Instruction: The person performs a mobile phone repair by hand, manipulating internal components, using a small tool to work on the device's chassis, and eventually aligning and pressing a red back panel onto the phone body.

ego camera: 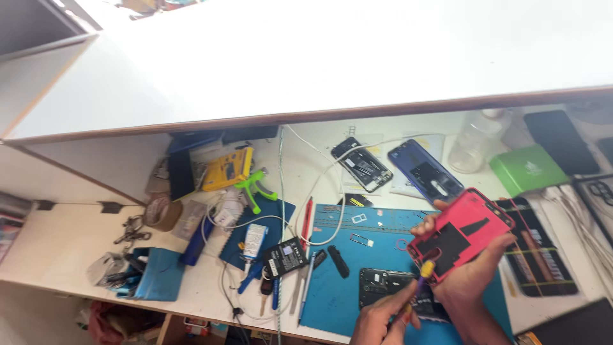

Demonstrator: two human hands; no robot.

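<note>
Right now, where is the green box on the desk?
In the head view, the green box lies at the far right of the desk, between the clear plastic jar and a black phone.

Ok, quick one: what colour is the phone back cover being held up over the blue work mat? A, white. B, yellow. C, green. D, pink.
D: the right hand holds a pink back cover with black patches on its inner face, above the blue mat, while the left hand brings a yellow-handled tool to its lower edge.
</note>
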